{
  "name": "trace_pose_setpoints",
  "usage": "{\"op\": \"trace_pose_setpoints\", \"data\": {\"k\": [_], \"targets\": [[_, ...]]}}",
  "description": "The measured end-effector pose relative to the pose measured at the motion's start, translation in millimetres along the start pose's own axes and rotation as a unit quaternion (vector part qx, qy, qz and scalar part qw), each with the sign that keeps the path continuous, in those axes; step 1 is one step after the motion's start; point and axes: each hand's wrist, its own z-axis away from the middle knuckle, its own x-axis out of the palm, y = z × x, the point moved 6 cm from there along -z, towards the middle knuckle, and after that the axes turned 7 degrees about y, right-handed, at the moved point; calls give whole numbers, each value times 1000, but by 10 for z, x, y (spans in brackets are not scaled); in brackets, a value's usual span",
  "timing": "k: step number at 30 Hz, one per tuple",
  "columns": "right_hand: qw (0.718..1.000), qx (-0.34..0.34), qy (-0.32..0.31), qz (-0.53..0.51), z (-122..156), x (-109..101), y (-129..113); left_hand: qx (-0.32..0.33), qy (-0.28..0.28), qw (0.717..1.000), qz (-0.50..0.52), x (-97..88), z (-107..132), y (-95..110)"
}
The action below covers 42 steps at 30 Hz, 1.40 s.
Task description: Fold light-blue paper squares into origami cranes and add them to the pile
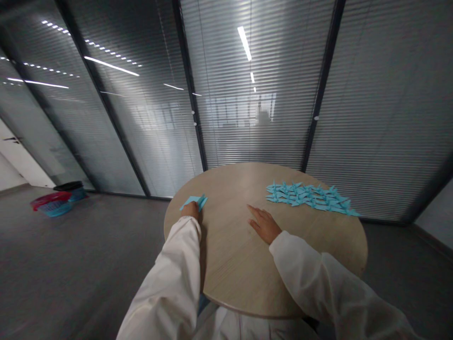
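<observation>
At the left side of the round table, my left hand is closed on light-blue paper. Part of that paper stands up at an angle beside the fingers, and the hand hides the rest, so I cannot tell whether it is one sheet or several. My right hand is over the middle of the table with its fingers stretched out and holds nothing. Beyond it, to the right, several light-blue folded paper cranes lie close together in rows.
The round wooden table stands against a glass partition with blinds. On the floor at far left are a blue basket with a red rim and a dark-rimmed bin. A white door is farther left.
</observation>
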Motion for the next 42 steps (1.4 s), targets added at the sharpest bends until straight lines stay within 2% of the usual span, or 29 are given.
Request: {"op": "trace_pose_setpoints", "data": {"k": [3, 6, 9, 11, 13, 16, 19, 21, 24, 26, 28, 30, 31, 33, 35, 37, 40, 42], "targets": [[1000, 0, 5, 2, -2, -42, -19, -25, 31, 999, 34, -151, 43, -21], [1000, -2, 18, -8, -16, -82, -32, -62, 98, 988, 98, -366, 104, -45], [998, -22, 51, -28, -48, -136, -62, -75, 175, 962, 194, -551, 177, 16], [995, -44, 84, -42, -72, -197, -98, -68, 192, 936, 287, -586, 226, 138], [990, -63, 115, -46, -91, -268, -140, -54, 161, 895, 413, -536, 277, 330], [986, -82, 141, -39, -107, -355, -200, -37, 50, 808, 585, -397, 390, 688], [985, -87, 145, -35, -114, -393, -234, -28, -47, 733, 678, -330, 547, 977], [984, -89, 148, -38, -117, -404, -244, -25, -89, 707, 701, -318, 648, 1103], [979, -109, 165, -52, -116, -425, -265, -23, -125, 693, 710, -285, 747, 1210], [975, -125, 176, -58, -112, -438, -280, -16, -129, 701, 701, -264, 741, 1212], [973, -132, 181, -58, -104, -443, -284, -3, -93, 747, 658, -294, 643, 1102], [973, -132, 178, -56, -92, -438, -278, 14, 3, 830, 557, -429, 466, 864], [974, -130, 175, -57, -83, -433, -272, 16, 73, 870, 487, -537, 370, 705], [976, -126, 168, -61, -61, -418, -254, 24, 191, 919, 343, -761, 212, 412], [976, -125, 162, -67, -36, -401, -237, 37, 234, 950, 203, -880, 101, 201], [976, -127, 161, -72, -16, -388, -223, 82, 219, 968, 89, -869, 46, 104], [975, -126, 164, -78, -3, -384, -206, 131, 104, 985, -26, -634, 45, 56], [975, -126, 165, -81, -4, -388, -204, 146, 51, 986, -62, -487, 70, 55]]}}
